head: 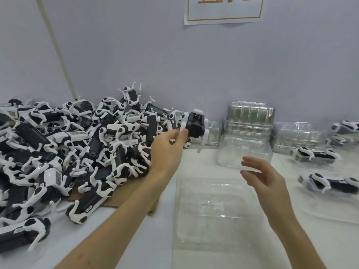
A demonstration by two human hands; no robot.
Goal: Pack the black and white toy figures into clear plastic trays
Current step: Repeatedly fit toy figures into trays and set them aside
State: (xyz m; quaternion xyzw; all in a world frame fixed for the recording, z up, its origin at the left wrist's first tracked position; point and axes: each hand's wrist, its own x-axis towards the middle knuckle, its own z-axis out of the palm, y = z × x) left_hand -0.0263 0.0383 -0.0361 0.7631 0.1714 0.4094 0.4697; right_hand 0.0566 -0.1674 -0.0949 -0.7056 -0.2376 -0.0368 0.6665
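L hand (171, 140) is clamped on one toy figure (195, 124), black & white. Thumb & fingers pinch its white side and hold it in the air at the right edge of the pile of figures (77, 152), above the surface (136, 239). R hand (260, 177) hangs w/ fingers apart & relaxed, gripping nothing I can make out. It sits over the far right corner of a clear tray (213, 210) lying flat on the surface in front of me. Just beyond those fingers is a second clear tray (244, 150); can't tell if they touch. A stack of trays (250, 115) stands against the wall behind it. Far right, packed figures (316, 155) sit in trays. The pile rests partly on brown cardboard (124, 197).

Writing: several figures carry white barcode labels (76, 135), too small to read. The paper sign (223, 10) on the wall has an orange border & orange characters, cut off at the top edge, so I can't read it.
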